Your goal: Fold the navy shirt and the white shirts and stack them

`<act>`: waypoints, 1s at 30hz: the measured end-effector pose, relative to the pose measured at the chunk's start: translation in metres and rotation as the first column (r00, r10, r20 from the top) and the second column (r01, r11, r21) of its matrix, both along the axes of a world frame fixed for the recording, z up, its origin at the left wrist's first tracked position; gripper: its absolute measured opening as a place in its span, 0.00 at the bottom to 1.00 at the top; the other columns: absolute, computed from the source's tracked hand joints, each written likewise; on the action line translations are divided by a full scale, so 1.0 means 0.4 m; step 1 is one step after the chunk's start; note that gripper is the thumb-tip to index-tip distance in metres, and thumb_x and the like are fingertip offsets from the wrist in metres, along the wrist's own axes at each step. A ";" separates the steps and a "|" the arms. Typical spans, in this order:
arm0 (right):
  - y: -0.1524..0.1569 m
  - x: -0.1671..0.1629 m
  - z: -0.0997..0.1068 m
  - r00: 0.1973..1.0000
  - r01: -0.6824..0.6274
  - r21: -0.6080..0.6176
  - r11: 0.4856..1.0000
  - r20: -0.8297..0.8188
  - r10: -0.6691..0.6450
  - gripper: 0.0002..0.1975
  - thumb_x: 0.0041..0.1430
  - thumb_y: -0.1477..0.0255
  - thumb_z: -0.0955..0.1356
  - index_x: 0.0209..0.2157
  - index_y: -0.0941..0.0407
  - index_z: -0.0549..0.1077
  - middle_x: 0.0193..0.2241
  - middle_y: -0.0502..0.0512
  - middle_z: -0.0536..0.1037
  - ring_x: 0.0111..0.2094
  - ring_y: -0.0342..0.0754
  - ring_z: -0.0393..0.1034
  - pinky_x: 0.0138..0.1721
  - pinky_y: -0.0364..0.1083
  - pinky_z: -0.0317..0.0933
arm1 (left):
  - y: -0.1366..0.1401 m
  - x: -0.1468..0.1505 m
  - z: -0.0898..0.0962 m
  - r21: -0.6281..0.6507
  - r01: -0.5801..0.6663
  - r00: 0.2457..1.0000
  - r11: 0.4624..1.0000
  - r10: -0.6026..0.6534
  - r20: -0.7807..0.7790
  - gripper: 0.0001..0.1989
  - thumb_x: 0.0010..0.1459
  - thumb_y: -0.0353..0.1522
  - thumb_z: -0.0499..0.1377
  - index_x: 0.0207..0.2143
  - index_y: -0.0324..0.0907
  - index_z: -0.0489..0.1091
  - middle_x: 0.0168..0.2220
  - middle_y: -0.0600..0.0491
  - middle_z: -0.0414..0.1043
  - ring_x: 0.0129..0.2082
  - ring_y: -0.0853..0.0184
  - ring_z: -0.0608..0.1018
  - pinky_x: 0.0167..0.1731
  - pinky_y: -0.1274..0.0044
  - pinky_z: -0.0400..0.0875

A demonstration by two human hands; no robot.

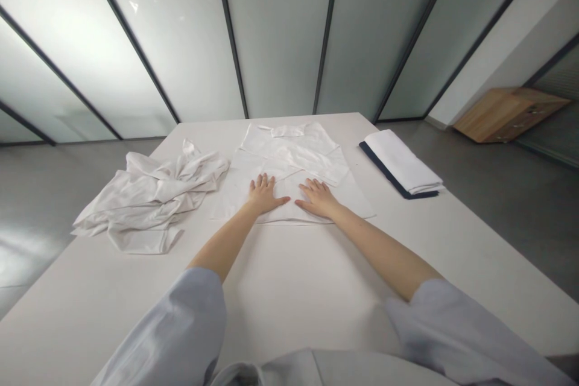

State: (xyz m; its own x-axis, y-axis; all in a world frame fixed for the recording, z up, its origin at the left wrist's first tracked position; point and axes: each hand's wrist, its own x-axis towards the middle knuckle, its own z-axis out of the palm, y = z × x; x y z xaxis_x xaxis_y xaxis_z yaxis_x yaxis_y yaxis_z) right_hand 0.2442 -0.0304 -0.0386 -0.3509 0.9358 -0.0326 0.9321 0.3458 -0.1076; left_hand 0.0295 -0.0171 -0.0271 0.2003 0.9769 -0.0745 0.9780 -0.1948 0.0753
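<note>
Pale table [296, 277]: hands [262, 196] spread palm-down on a seemingly folded shirt [294, 151].

1. Table [289, 289]: pale, plain top, far edge at 12 o'clock.
2. White garment [298, 160]: spread flat at 12 o'clock, surface wrinkled.
3. Crumpled white cloth [158, 187]: heaped loosely at 10 o'clock, close beside the garment; contact between them cannot be determined.
4. Dark cloth [385, 167]: lies flat at 2 o'clock, apart from the garment, beneath a neatly folded white cloth [402, 160].
</note>
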 end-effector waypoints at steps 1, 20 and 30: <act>-0.008 0.004 0.003 1.000 0.007 -0.002 1.000 0.004 -0.007 0.37 0.62 0.47 0.57 0.65 0.54 0.57 0.68 0.63 0.51 0.67 0.61 0.43 0.64 0.60 0.39 | -0.012 -0.003 0.001 -0.006 -0.012 1.000 1.000 0.012 0.000 0.51 0.54 0.62 0.45 0.68 0.36 0.45 0.70 0.37 0.38 0.69 0.48 0.44 0.63 0.58 0.43; -0.059 0.039 0.006 0.998 0.025 0.012 1.000 -0.050 -0.025 0.31 0.65 0.53 0.59 0.63 0.55 0.61 0.67 0.62 0.54 0.67 0.58 0.46 0.63 0.55 0.43 | -0.085 -0.069 -0.018 0.166 0.105 0.982 0.980 -0.129 0.139 0.29 0.60 0.46 0.53 0.59 0.42 0.63 0.64 0.45 0.58 0.63 0.59 0.61 0.62 0.68 0.56; -0.056 0.048 -0.009 0.997 0.014 0.064 0.998 -0.074 -0.009 0.28 0.64 0.55 0.61 0.61 0.55 0.64 0.65 0.61 0.58 0.65 0.57 0.50 0.62 0.54 0.46 | -0.101 -0.054 -0.005 0.201 0.225 0.927 0.953 -0.273 0.256 0.22 0.60 0.43 0.55 0.53 0.45 0.69 0.55 0.48 0.68 0.56 0.61 0.68 0.58 0.68 0.61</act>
